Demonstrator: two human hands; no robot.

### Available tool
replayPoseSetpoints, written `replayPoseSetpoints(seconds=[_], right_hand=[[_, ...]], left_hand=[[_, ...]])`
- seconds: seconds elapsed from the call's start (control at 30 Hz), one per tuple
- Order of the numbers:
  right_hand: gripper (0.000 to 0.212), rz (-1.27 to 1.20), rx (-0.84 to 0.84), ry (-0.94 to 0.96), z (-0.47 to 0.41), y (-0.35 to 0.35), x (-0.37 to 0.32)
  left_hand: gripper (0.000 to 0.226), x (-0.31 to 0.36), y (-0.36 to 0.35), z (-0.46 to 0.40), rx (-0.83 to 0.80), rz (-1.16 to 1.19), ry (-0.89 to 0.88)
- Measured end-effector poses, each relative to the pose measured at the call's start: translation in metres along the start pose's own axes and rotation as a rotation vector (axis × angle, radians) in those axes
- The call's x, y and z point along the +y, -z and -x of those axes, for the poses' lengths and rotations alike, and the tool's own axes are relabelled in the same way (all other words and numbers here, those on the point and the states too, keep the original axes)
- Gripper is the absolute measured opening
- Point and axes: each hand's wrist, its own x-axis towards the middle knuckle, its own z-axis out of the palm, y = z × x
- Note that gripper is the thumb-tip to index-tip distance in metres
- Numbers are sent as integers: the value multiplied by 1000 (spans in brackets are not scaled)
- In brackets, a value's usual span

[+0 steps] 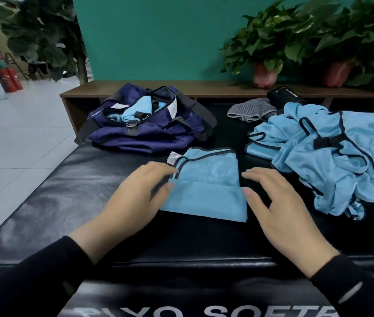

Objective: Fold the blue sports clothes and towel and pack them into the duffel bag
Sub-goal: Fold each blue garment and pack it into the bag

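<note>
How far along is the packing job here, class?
Done: light blue cloth already sits inside the open duffel bag. In hand: the left hand and right hand flank a folded blue garment. Left: the unfolded blue pile and grey striped cloth.

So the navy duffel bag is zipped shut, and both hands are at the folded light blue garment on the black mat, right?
Not quite. The head view shows the navy duffel bag open, light blue fabric inside. The left hand and right hand are at the folded light blue garment on the black mat.
</note>
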Motion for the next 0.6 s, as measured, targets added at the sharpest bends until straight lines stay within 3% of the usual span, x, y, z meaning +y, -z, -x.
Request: replayPoseSetpoints(seconds=[0.1,0.23,0.33,0.47,0.6], right_hand=[[55,60,-214,121,6,-1,-6],[71,187,-481,148,1,-3,-1],[73,121,-469,95,-6,-2,14],[58,71,-413,49,-17,-5,21],[40,-7,-361,-65,-24,-1,13]], left_hand=[[47,-1,-8,9,-218,-178,-243],[66,-9,-13,6,-375,-198,-194],[64,-17,-9,-1,-416,-110,-118],[57,-20,-10,-10,-375,-22,20],[23,-11,-4,-20,-317,214,201]])
